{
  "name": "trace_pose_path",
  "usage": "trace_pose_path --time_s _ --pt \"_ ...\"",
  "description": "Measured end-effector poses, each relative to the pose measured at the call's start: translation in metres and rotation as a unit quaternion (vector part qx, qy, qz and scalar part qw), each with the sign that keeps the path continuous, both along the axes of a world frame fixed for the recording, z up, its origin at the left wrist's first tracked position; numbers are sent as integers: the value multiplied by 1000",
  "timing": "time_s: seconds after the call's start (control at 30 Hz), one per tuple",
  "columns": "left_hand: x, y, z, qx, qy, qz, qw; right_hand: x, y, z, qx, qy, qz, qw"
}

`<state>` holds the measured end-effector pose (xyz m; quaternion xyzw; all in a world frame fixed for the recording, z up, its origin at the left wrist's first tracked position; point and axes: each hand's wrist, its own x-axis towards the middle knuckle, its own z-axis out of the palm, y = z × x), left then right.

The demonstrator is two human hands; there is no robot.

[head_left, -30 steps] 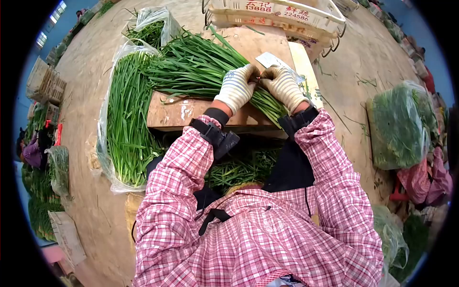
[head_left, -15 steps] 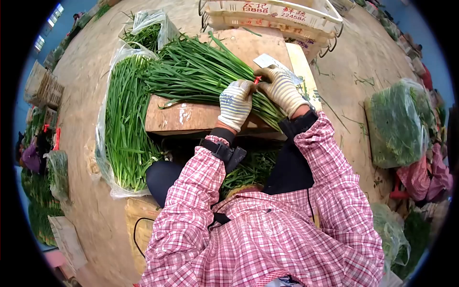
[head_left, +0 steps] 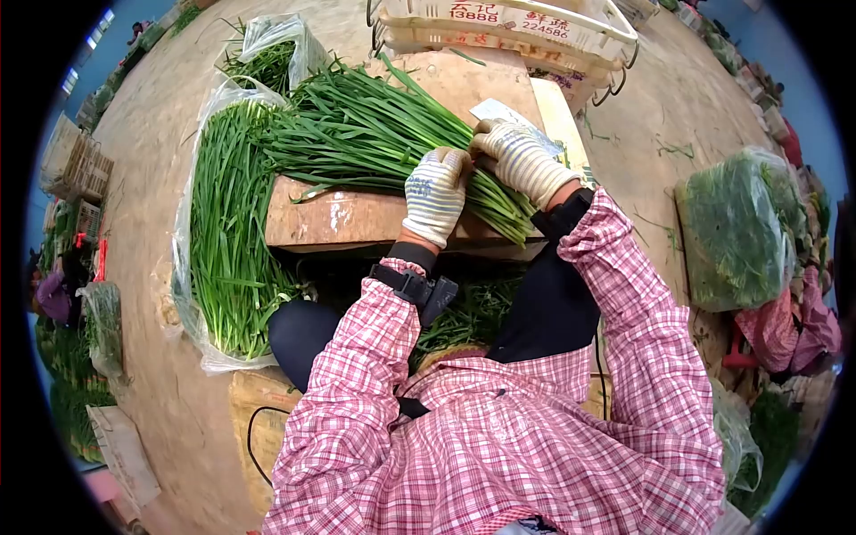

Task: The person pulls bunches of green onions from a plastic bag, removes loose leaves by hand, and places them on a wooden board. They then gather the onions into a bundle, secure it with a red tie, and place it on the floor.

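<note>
A large bunch of garlic chives (head_left: pixel 370 134) lies across a wooden block (head_left: pixel 330 218), leaves to the left and pale stems to the lower right. My left hand (head_left: pixel 435 194), in a striped knit glove, is closed against the near side of the bunch. My right hand (head_left: pixel 522 159), gloved alike, is closed over the stems just beside it, fingertips pinched. The red tie around the stems is now hidden by my fingers, so what the right fingertips pinch does not show. A white card or packet (head_left: pixel 504 112) lies behind my right hand.
Left of the block, more chives (head_left: pixel 234 232) fill a plastic-lined pile. White crates (head_left: pixel 499 25) stand beyond the block. A plastic-wrapped bale of greens (head_left: pixel 738 230) sits on the floor at right. Loose greens (head_left: pixel 473 316) lie under the block between my knees.
My right hand has shifted slightly up and left, wrist lifting away from the stems. The red tie, visible between my hands before, is now covered. My left hand stays nearly in place.
</note>
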<state>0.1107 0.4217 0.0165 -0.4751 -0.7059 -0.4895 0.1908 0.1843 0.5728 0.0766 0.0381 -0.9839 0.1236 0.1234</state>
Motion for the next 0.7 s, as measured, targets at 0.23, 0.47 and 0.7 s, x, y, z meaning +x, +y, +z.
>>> trace_pose_path --time_s 0.23,0.47,0.7 --pt "-2 -5 24 -219 -50 73 972 4 -6 -1 24 56 -54 997" --pt "20 -22 20 -178 -76 64 979 7 3 -2 -144 58 -94 983" --pt "23 -40 0 21 -225 73 971 12 27 -4 -289 59 -219 930"
